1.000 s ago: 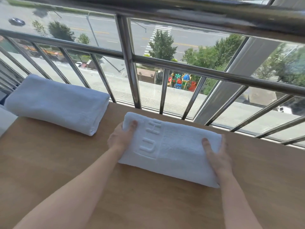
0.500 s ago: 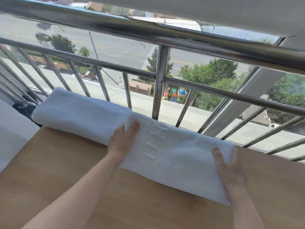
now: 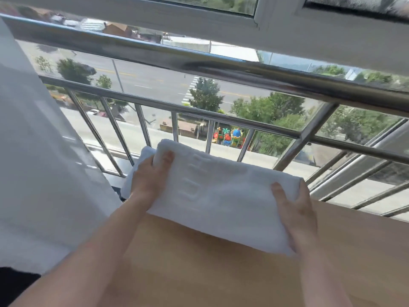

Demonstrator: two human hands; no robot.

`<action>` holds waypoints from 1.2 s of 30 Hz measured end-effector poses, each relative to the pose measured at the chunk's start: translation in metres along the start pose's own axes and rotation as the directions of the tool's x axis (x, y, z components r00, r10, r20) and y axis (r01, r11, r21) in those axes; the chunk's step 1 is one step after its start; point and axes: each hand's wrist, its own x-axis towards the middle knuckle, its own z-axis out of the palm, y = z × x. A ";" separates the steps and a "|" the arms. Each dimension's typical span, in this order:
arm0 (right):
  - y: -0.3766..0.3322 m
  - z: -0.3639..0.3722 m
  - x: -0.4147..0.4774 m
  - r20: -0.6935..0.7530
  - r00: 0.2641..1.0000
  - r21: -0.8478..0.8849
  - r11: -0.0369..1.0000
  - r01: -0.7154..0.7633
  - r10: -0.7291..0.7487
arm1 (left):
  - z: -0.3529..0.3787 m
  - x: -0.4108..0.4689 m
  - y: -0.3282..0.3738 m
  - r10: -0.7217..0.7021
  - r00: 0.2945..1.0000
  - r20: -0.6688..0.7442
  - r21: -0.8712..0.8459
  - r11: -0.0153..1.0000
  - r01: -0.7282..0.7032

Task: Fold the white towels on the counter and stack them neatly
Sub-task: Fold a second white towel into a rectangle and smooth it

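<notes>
folded towel: white, raised lettering on top, held by both ends over the far left of the bench, near edge lifted off the wood
left grip: thumb on top, fingers wrapped round the left end
right grip: thumb on top, fingers curled round the right end
second towel: white, under the left end, mostly hidden
behind: steel railing

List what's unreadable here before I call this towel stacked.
Lower towel: head view, mostly covered by the top towel and left hand; edge alignment unclear.
Gap between the towels: hidden beneath the top towel; resting or held above, cannot tell.
Right hand: head view, fingers partly hidden by the towel's end.
Embossed letters: too blurred to read.
Counter, left end: behind the curtain.
</notes>
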 end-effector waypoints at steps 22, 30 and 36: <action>-0.026 0.126 0.041 0.085 0.987 -0.129 0.983 -0.128 0.140 | -0.012 0.126 -0.036 -0.042 0.992 0.116 0.172 0.985 0.021; -0.033 0.112 0.052 0.270 0.937 -0.014 0.974 -0.227 0.222 | -0.017 0.127 -0.035 -0.054 0.986 0.160 0.149 0.988 0.030; -0.040 0.101 0.056 0.283 0.927 0.015 0.965 -0.260 0.246 | -0.037 0.121 -0.025 0.014 0.985 0.171 -0.066 0.998 -0.003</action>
